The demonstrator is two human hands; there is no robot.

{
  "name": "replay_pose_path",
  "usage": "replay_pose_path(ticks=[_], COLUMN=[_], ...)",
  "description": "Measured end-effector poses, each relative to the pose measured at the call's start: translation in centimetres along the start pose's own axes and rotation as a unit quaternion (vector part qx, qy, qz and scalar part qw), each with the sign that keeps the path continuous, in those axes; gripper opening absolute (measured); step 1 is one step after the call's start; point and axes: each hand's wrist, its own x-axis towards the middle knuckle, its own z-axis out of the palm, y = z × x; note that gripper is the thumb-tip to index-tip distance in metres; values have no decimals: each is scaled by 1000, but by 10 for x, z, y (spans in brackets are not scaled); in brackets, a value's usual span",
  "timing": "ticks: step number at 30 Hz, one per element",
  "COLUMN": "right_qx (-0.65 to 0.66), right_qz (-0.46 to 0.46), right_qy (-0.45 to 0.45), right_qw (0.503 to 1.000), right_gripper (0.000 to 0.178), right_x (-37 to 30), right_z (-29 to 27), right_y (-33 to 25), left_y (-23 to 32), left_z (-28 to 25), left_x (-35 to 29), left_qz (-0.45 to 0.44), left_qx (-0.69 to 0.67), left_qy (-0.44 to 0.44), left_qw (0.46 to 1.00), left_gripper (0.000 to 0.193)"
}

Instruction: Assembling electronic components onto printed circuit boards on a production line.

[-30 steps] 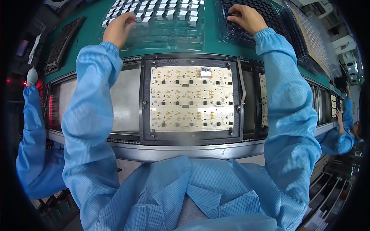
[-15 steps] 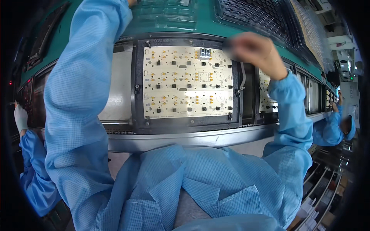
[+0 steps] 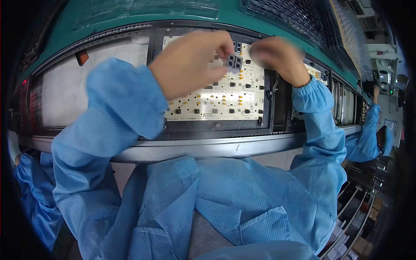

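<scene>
My left hand [image 3: 195, 60] reaches over the light circuit board panel [image 3: 242, 99] and pinches a small two-digit display module [image 3: 234, 62] between thumb and fingers, just above the board. A second display module [image 3: 237, 47] sits at the board's top edge, partly behind the held one. My right hand [image 3: 279, 56] is closed at the upper right corner of the board; its fingertips are smeared grey and what they hold is not clear. A black frame [image 3: 195, 126] surrounds the board. My left hand covers much of the board's upper left part.
The frame rides on a conveyor with a metal rail [image 3: 234, 150] along the near side. Dark trays [image 3: 290, 21] are stacked far right, and clear plastic trays [image 3: 143, 11] lie on the green surface beyond. Another board [image 3: 318, 71] stands at right. Co-workers' sleeves [image 3: 368, 138] show at both sides.
My left hand has come back from the far trays to over the board, now carrying a display module. My right hand stays near the corner. The board looks slightly shifted upward in view.
</scene>
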Motion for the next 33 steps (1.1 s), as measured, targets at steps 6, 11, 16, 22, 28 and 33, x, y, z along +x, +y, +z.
replay_pose_path(ticks=[6, 11, 16, 22, 28, 33], right_qx=[-45, -76, -125, -145, -220, -248], right_qz=[5, 68, 47, 44, 61, 60], right_qy=[6, -13, -21, -59, -61, -1], right_qw=[999, 995, 991, 987, 972, 967], right_gripper=[23, 22, 21, 19, 19, 20], right_x=[-1, 2, 9, 21, 27, 12], right_z=[0, -2, -4, -7, -5, 13], right_y=[-8, -20, -23, -16, -28, -30], left_y=[1, -2, 5, 4, 5, 5], left_z=[30, 39, 40, 37, 37, 32], left_x=[-4, -2, -5, -2, -2, 5], left_qz=[7, 22, 21, 16, 29, -5], left_qx=[63, 96, 117, 141, 159, 130], left_qy=[14, 25, 17, -4, 13, -37], left_qw=[998, 995, 993, 990, 987, 991], left_gripper=[19, 19, 18, 20, 21, 18])
